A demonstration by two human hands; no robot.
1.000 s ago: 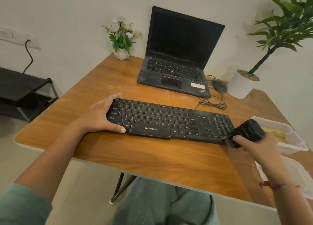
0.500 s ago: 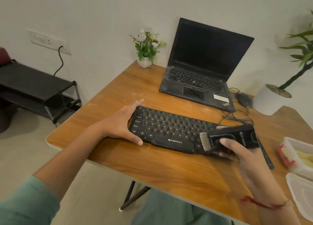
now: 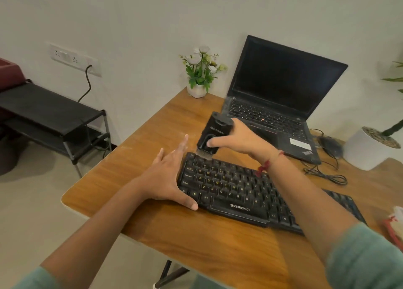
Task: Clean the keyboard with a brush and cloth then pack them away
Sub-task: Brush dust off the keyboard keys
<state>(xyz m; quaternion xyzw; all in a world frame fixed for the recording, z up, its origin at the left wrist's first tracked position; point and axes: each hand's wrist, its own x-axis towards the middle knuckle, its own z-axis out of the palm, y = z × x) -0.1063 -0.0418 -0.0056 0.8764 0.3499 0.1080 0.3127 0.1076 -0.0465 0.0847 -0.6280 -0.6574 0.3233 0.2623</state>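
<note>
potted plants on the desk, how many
2: a small flower pot left of the laptop; a large white pot at the right, its plant cut off by the frame.

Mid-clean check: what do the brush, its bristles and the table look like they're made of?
The brush looks like matte black moulded plastic, judging by its crisp edges. Its bristles seem to be soft pale fibre, probably synthetic, but they are blurred. The table shows warm wood grain with a slight sheen: laminate or veneer, unclear which.

On a table (image 3: 135, 179), a keyboard (image 3: 239, 192) lies near, a brush (image 3: 218, 126) at its far-left corner; behind it a laptop (image 3: 279, 97), a flower pot (image 3: 197, 90) to its left, a mouse (image 3: 329, 143) to its right.
</note>
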